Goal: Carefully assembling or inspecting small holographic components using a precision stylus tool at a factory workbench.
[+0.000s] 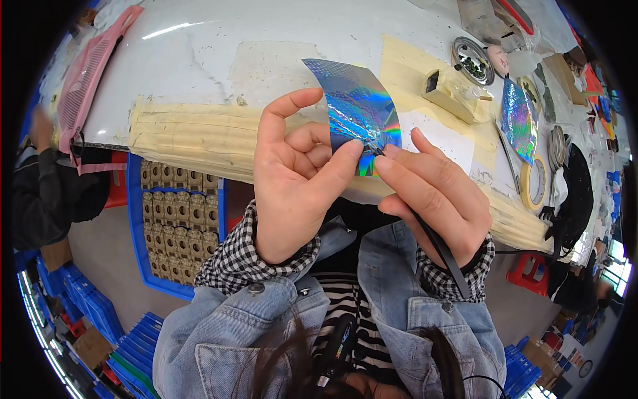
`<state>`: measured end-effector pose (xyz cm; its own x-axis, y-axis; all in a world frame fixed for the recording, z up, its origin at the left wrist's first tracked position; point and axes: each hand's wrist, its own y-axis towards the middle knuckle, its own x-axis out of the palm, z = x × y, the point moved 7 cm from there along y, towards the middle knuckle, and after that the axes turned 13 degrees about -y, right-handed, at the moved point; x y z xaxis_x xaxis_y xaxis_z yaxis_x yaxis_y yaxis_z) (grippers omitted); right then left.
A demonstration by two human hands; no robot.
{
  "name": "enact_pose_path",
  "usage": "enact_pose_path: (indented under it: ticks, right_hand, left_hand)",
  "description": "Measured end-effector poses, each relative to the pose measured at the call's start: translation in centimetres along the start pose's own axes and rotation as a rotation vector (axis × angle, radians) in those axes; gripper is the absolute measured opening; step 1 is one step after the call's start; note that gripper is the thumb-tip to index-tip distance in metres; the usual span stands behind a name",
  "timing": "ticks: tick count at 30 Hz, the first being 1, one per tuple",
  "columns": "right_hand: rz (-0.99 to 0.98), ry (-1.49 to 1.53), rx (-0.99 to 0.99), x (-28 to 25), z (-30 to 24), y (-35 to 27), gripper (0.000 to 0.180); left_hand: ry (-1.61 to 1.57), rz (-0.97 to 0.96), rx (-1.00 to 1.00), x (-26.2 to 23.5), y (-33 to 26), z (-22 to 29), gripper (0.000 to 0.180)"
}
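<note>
Holographic film sheet point(359, 106), glossy, curved, pinched between both hands; thin black tool point(438, 243).

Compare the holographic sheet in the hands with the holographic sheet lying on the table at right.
The held holographic sheet is raised off the table, pinched by the left hand and the right hand; the table's holographic sheet lies untouched among clutter. The held sheet is curled at its top edge; the other lies flatter. The right hand also holds a thin black tool at the held sheet's lower edge; none meets the other. Both shimmer blue with rainbow glints.
</note>
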<state>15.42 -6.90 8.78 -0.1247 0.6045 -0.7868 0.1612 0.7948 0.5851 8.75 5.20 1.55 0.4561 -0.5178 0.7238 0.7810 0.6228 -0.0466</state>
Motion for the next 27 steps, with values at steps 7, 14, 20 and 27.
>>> enact_pose_path:
  ticks: [7, 14, 20, 27]
  right_hand:
    - [0.036, -0.111, -0.099, 0.29, -0.95, -0.14, 0.033]
    - [0.049, -0.111, -0.115, 0.16, -1.08, -0.21, 0.034]
    - [0.045, -0.104, -0.104, 0.26, -0.97, -0.28, 0.033]
    - [0.037, -0.106, -0.110, 0.36, -0.99, -0.28, 0.033]
  left_hand:
    - [0.007, 0.030, -0.015, -0.21, -0.01, 0.02, 0.054]
    - [-0.005, 0.027, -0.014, -0.03, -0.07, 0.11, 0.053]
    - [-0.003, 0.031, -0.015, -0.07, -0.09, 0.05, 0.052]
    - [-0.002, 0.034, -0.017, -0.14, -0.08, 0.01, 0.053]
